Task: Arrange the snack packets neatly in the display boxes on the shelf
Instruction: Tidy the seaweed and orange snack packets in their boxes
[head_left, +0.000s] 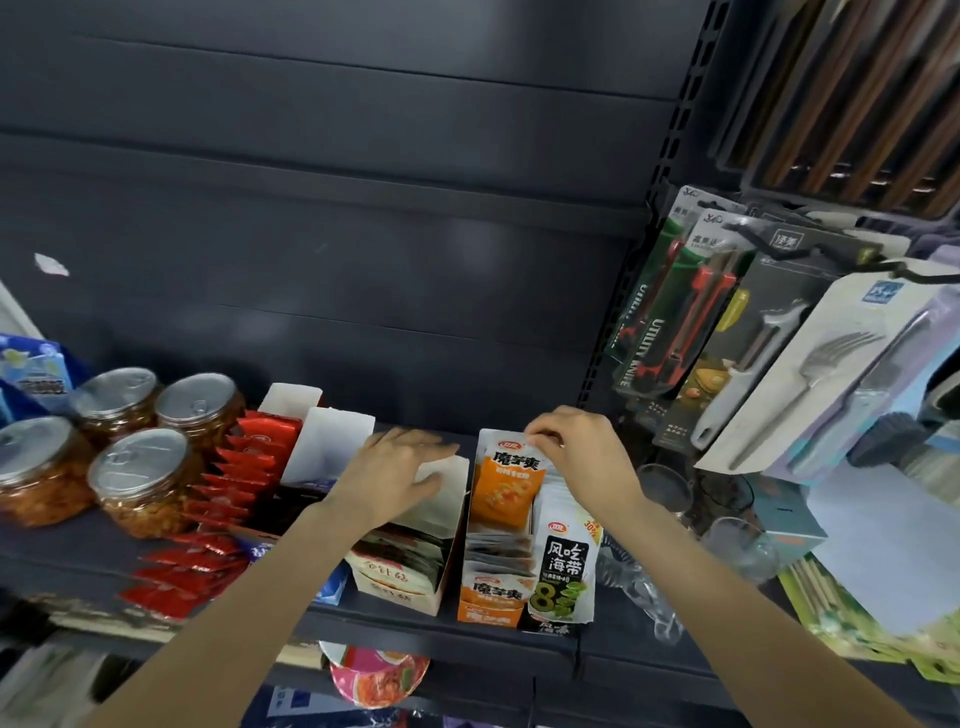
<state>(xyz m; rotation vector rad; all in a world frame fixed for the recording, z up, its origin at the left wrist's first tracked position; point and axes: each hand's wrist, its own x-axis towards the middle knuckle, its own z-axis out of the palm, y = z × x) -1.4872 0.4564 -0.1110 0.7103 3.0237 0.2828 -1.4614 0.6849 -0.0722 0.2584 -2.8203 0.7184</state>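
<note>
An orange snack packet (506, 483) stands upright at the back of the orange display box (488, 608). My right hand (576, 441) pinches its top edge. My left hand (400, 467) lies flat, fingers apart, on the raised white flap of the beige display box (405, 582), which holds dark packets. A black-and-green seaweed display box (563, 577) with white packets sits right of the orange box. Red packets (234, 488) fill a box to the left and spill toward the shelf (467, 631) front.
Several clear jars (140, 483) with silver lids stand at the left. Utility knives (670, 332) and cutlery cards (831, 374) hang at the right. Clear glasses (737, 545) sit on the shelf right of the boxes. A noodle cup (374, 678) is on the shelf below.
</note>
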